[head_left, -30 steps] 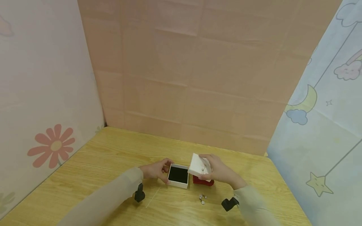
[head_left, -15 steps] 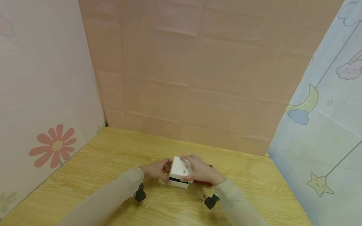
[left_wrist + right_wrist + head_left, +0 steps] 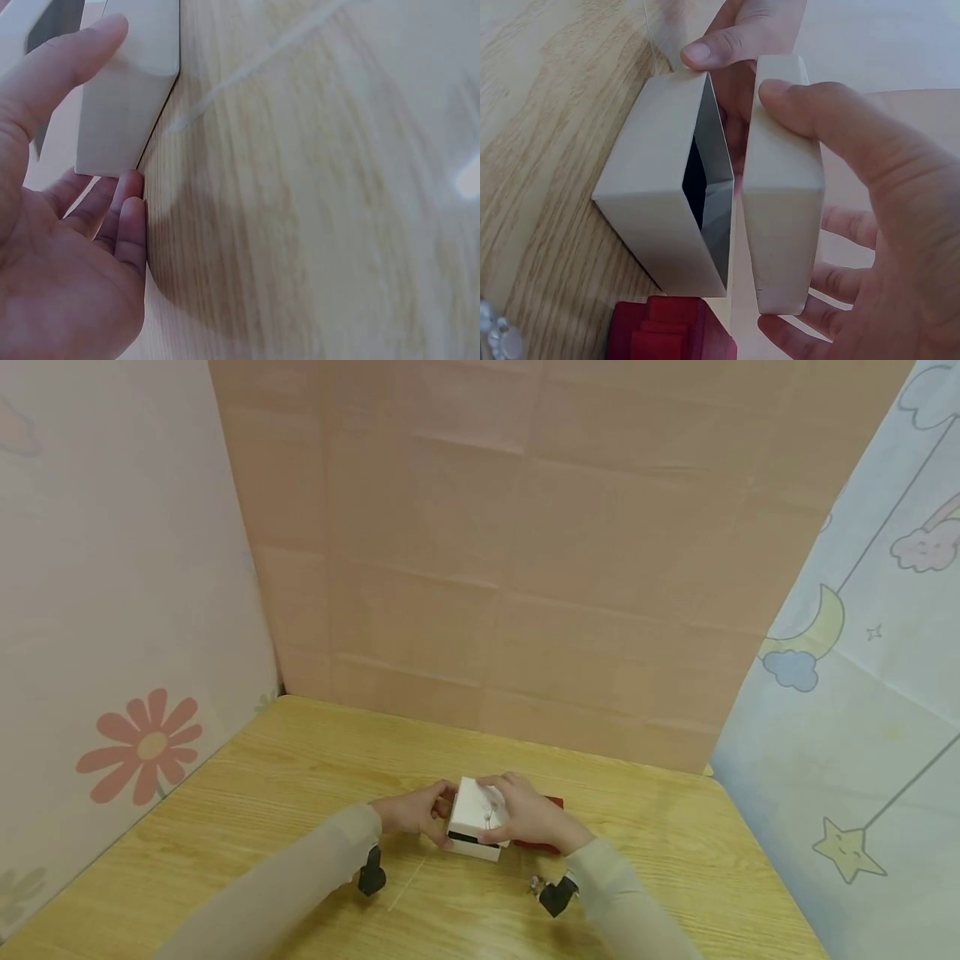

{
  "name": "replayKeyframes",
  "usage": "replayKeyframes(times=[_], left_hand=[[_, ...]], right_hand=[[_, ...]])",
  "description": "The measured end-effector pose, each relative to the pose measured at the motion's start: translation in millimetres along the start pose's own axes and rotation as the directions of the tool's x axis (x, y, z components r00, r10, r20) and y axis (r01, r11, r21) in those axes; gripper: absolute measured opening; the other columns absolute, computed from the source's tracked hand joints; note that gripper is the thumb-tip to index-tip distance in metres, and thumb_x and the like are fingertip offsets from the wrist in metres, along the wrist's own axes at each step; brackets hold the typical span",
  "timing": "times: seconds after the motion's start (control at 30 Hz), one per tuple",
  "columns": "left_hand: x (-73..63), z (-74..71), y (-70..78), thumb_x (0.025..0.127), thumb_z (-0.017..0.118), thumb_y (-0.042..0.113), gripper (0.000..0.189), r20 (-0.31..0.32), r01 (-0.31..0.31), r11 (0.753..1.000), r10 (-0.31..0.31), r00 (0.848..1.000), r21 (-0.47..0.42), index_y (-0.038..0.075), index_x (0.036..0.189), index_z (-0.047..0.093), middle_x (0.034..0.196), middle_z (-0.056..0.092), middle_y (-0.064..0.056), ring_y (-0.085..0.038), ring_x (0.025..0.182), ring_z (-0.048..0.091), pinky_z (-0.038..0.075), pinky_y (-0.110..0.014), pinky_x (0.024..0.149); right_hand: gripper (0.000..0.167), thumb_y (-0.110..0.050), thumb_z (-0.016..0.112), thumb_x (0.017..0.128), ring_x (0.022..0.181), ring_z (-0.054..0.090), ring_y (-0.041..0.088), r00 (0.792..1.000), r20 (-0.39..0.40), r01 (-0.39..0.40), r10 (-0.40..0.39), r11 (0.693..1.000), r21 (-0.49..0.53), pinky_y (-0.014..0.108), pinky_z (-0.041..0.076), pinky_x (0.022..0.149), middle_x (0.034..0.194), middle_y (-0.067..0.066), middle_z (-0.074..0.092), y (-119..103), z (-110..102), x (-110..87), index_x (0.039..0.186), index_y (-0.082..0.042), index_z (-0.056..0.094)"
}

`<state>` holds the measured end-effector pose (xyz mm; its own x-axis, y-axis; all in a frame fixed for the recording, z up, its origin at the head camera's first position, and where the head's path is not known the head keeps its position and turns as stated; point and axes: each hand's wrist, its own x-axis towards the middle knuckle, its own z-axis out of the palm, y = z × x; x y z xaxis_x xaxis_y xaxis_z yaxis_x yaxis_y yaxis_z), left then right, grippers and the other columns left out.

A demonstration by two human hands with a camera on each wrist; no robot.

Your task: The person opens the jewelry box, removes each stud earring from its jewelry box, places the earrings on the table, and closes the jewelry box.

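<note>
A white box base (image 3: 652, 187) with a dark inner lining stands on the table. My left hand (image 3: 411, 814) grips it from the left, thumb at its near wall and fingers at the far side. Just above, my right hand (image 3: 531, 817) holds the matching white lid (image 3: 470, 806) between thumb and fingers. The lid bears a thin dark drawing and lies slightly tilted over the base. In the right wrist view a gap shows between the lid and the base's rim, with the dark lining (image 3: 695, 180) visible through it.
A red box (image 3: 667, 330) sits right beside the white base, partly hidden by my right hand in the head view. Small pearly jewellery (image 3: 535, 885) lies nearer me, by the right wrist mount (image 3: 557, 896). A thin pale strip (image 3: 408, 883) lies on the wooden table (image 3: 337, 743).
My right hand has carried the lid leftward from above the red box to over the white base, then hardly moved. The left hand has kept its grip on the base.
</note>
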<state>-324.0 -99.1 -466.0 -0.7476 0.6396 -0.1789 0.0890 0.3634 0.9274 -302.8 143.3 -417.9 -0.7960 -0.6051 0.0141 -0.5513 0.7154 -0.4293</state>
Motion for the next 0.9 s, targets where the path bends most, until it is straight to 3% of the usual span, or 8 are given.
replayKeyframes(times=[0.5,0.73,0.9], left_hand=[[-0.4,1.3,-1.8,0.066,0.087,0.005,0.089,-0.002,-0.018,0.996,0.018,1.0,0.084,0.009,0.138,0.035,0.129,0.048,-0.005,-0.021,0.115,0.046,0.031,-0.05,0.109],[1.1,4.1,-2.4,0.067,0.087,0.007,0.083,-0.046,0.009,0.989,-0.003,0.999,0.146,0.008,0.134,0.039,0.124,0.049,-0.005,-0.021,0.114,0.045,0.033,-0.049,0.107],[2.1,3.6,-2.2,0.067,0.086,0.003,0.083,-0.044,0.002,0.991,0.004,0.999,0.133,0.004,0.135,0.038,0.12,0.051,-0.006,-0.021,0.11,0.047,0.034,-0.048,0.106]], right_hand=[[0.084,-0.044,0.081,0.075,0.103,0.045,0.021,1.0,-0.018,-0.006,0.007,1.0,0.023,0.038,0.045,0.079,0.125,0.009,0.05,0.3,-5.6,-2.7,0.144,-0.015,0.043],[0.085,-0.045,0.081,0.074,0.103,0.045,0.021,1.0,-0.022,-0.006,0.007,1.0,0.007,0.037,0.045,0.079,0.125,0.008,0.051,0.7,-6.8,-2.1,0.144,-0.015,0.043],[0.086,-0.046,0.081,0.074,0.105,0.045,0.023,1.0,-0.003,0.004,-0.004,1.0,0.02,0.039,0.045,0.079,0.127,0.009,0.051,-1.9,-6.8,0.0,0.144,-0.014,0.043]])
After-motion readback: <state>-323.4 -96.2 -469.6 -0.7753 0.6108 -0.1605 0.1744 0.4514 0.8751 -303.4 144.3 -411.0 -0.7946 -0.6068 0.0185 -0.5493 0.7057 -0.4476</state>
